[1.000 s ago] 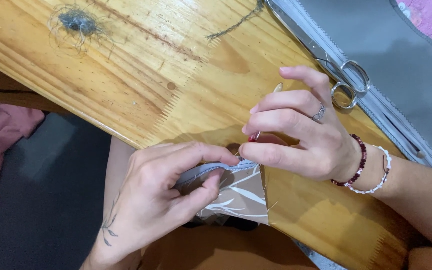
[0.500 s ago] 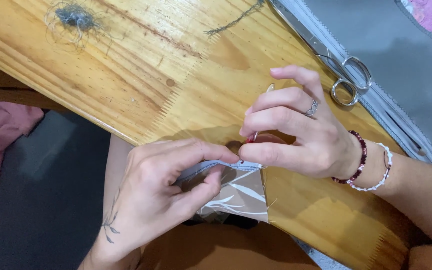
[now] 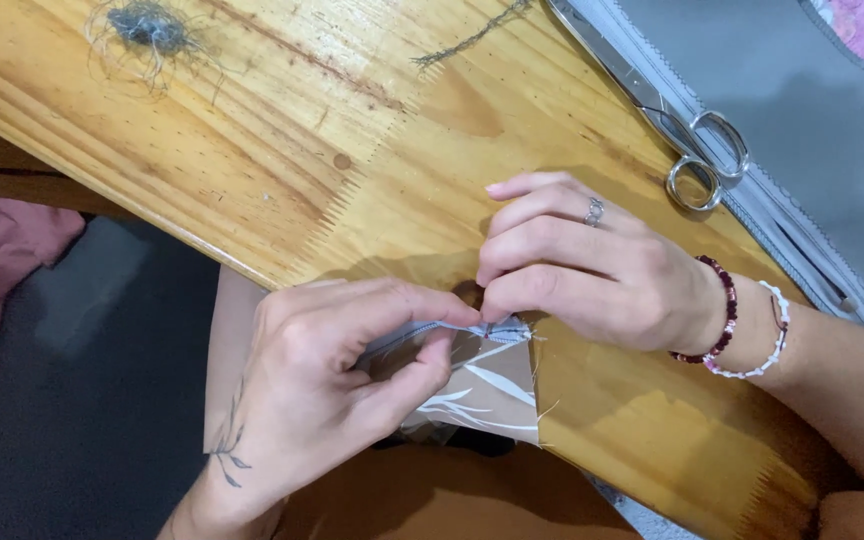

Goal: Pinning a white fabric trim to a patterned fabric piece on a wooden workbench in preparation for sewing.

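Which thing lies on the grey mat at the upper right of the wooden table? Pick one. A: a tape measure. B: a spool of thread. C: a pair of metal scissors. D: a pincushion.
C: a pair of metal scissors lies along the edge of the grey mat, ring handles toward the right hand.

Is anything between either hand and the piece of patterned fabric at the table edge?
Nothing visible is. The left hand pinches the patterned fabric along its grey zipper edge, and the right hand pinches the same edge from the other side. The scissors and the thread clump lie well away on the wooden table.
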